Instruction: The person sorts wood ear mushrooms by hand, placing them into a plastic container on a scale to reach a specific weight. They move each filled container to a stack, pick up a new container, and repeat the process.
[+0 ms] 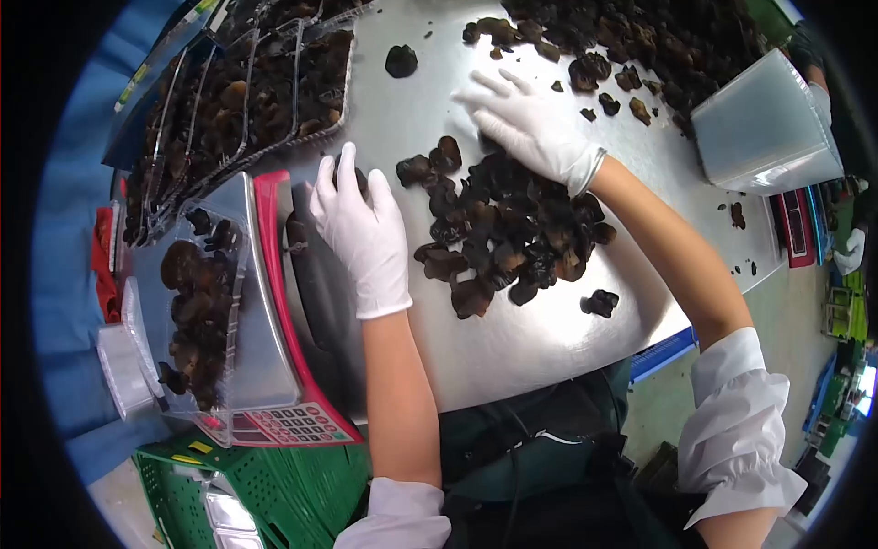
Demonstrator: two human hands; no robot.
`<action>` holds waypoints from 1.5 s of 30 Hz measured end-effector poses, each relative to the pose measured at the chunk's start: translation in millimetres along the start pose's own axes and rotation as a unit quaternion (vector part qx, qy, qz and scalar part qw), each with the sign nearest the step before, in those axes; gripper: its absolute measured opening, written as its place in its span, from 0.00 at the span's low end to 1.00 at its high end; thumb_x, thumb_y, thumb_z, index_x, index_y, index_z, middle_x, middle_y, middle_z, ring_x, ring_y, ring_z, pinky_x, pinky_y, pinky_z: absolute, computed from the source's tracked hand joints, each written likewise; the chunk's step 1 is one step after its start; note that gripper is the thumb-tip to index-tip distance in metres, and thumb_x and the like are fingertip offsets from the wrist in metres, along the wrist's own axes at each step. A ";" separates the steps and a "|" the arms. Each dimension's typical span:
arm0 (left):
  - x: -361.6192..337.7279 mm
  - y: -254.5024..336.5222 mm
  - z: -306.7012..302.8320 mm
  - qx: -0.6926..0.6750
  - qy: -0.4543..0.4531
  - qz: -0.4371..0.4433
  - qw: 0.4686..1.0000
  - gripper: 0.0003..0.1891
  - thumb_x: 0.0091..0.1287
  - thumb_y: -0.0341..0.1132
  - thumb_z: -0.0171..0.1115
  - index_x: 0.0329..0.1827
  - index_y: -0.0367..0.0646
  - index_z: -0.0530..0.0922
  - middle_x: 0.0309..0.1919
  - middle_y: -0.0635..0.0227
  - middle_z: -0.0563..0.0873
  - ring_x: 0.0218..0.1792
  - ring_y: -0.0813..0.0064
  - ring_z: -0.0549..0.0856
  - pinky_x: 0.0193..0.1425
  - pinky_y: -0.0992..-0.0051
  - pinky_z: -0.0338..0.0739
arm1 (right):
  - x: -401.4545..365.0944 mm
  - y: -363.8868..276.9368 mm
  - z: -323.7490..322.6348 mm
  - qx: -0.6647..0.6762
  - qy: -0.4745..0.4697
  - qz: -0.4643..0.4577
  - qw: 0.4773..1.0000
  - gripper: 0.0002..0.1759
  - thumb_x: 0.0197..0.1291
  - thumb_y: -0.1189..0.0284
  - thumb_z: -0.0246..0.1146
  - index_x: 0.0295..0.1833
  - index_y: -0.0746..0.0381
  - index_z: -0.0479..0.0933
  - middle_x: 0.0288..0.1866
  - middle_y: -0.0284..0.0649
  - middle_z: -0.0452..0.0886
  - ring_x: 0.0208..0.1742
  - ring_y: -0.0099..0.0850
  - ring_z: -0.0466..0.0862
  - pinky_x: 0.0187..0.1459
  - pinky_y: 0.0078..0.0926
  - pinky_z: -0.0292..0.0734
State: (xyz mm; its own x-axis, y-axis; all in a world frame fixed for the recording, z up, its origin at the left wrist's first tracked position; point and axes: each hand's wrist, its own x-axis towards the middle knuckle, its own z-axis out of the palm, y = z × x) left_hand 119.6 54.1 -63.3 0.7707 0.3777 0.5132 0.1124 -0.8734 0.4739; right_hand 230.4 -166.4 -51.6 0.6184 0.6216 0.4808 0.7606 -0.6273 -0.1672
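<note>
My left hand (363,233), in a white glove, is held over the side of the red-trimmed digital scale (283,348) with its fingers stretched apart. A dark piece shows behind those fingers. My right hand (535,128), gloved too, lies spread at the far edge of a pile of dark wood ear mushrooms (512,224); its fingertips are slightly blurred. On the scale sits a clear plastic tray (236,302) with wood ear mushrooms (197,316) in it.
Filled clear trays (297,78) stand at the back left. A larger mushroom heap (640,41) covers the far side of the metal table (512,357). A translucent bin (764,123) stands at right. Below the scale is a green crate (302,494).
</note>
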 end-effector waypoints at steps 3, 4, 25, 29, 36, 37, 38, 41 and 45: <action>-0.2 3.7 -1.3 0.030 -0.032 0.017 0.999 0.22 0.69 0.33 0.60 0.67 0.43 0.78 0.63 0.56 0.81 0.64 0.58 0.77 0.73 0.63 0.66 | -8.0 -10.3 -16.4 0.251 -0.136 -0.007 0.958 0.25 0.78 0.54 0.49 0.69 0.57 0.75 0.64 0.48 0.80 0.68 0.42 0.75 0.72 0.36 0.66; -1.1 3.0 -4.1 0.030 -0.038 0.020 0.999 0.22 0.69 0.33 0.60 0.67 0.43 0.78 0.63 0.56 0.81 0.64 0.58 0.77 0.73 0.63 0.66 | -8.1 -17.1 -35.4 0.384 -0.205 0.029 0.900 0.26 0.78 0.53 0.49 0.68 0.57 0.76 0.63 0.47 0.81 0.68 0.39 0.77 0.72 0.33 0.66; -4.3 -3.5 -16.0 -0.230 -0.164 -0.013 0.959 0.16 0.70 0.36 0.65 0.58 0.40 0.83 0.44 0.70 0.87 0.45 0.76 0.83 0.54 0.74 0.76 | -40.9 -19.0 -49.0 0.218 -0.156 0.113 0.957 0.30 0.73 0.49 0.52 0.69 0.58 0.73 0.69 0.49 0.74 0.70 0.52 0.71 0.72 0.46 0.65; -13.3 10.4 -28.0 -0.527 -0.092 -0.214 0.817 0.17 0.76 0.41 0.61 0.52 0.33 0.84 0.41 0.67 0.89 0.35 0.84 0.80 0.45 0.79 0.74 | -73.5 -52.3 -81.7 0.078 -0.103 0.018 0.991 0.23 0.75 0.58 0.51 0.67 0.59 0.75 0.69 0.49 0.75 0.70 0.50 0.72 0.72 0.44 0.65; -29.5 35.8 -70.6 -0.505 -0.107 -0.211 0.830 0.15 0.76 0.44 0.60 0.49 0.41 0.85 0.43 0.69 0.88 0.42 0.83 0.83 0.42 0.79 0.71 | -122.5 -63.7 -133.9 0.285 -0.035 0.141 0.948 0.16 0.73 0.69 0.55 0.60 0.61 0.80 0.65 0.47 0.78 0.66 0.42 0.76 0.69 0.38 0.69; -29.3 35.0 -68.9 -0.469 -0.081 -0.240 0.846 0.15 0.75 0.43 0.61 0.51 0.39 0.85 0.44 0.70 0.88 0.43 0.83 0.83 0.48 0.78 0.74 | -129.7 -62.2 -137.4 0.256 -0.019 0.154 0.954 0.16 0.72 0.69 0.55 0.60 0.61 0.80 0.65 0.47 0.78 0.66 0.43 0.76 0.69 0.38 0.69; -28.9 31.6 -68.2 -0.433 -0.068 -0.193 0.878 0.16 0.75 0.42 0.61 0.53 0.37 0.84 0.43 0.70 0.88 0.46 0.80 0.83 0.56 0.77 0.75 | -138.9 -60.1 -141.3 0.226 -0.005 0.170 0.959 0.16 0.72 0.70 0.55 0.59 0.61 0.80 0.65 0.48 0.78 0.66 0.43 0.77 0.69 0.39 0.69; -40.3 16.0 -63.9 -0.266 -0.148 -0.064 0.950 0.18 0.76 0.39 0.59 0.61 0.36 0.81 0.56 0.62 0.84 0.61 0.70 0.80 0.69 0.72 0.70 | -160.9 -48.7 -146.1 0.205 -0.031 0.189 0.960 0.21 0.70 0.64 0.60 0.64 0.60 0.77 0.71 0.49 0.72 0.71 0.46 0.71 0.70 0.41 0.67; -64.0 14.5 -82.0 -0.212 -0.246 -0.023 0.946 0.40 0.64 0.45 0.72 0.77 0.41 0.65 0.72 0.55 0.69 0.73 0.55 0.67 0.78 0.60 0.60 | -177.3 -62.6 -140.5 0.133 -0.130 0.206 0.961 0.55 0.48 0.46 0.75 0.77 0.59 0.61 0.80 0.57 0.56 0.78 0.57 0.58 0.76 0.49 0.58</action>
State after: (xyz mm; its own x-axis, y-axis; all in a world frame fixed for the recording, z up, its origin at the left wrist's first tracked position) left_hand 20.5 42.4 -30.6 0.9812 0.1324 0.1405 -0.0289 -0.6188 0.7850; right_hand 45.3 -303.2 -5.5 0.8798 0.4645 0.1013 0.4434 -0.7247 -0.5274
